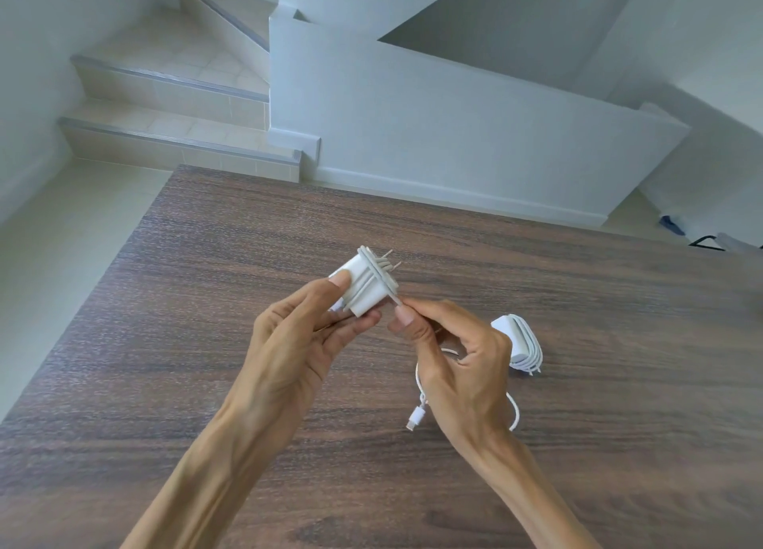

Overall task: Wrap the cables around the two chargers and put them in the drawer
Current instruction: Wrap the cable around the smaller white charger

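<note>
My left grip (301, 338) holds white charger (363, 288) above wooden worktop (206, 301), thumb on its side, fingers curled beneath. Grey-white cable (377, 278) wound in several turns round charger body, prongs pointing away from me. My right grip (450, 354) pinches cable just beside charger; loose tail and its connector (416, 418) lie on worktop below. Second charger (518, 344), cable already wrapped, lies on worktop right of my right grip.

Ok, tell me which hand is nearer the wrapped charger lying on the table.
Right. The right hand is just left of the wrapped charger, almost touching it; the left hand is farther left, holding the other charger.
</note>
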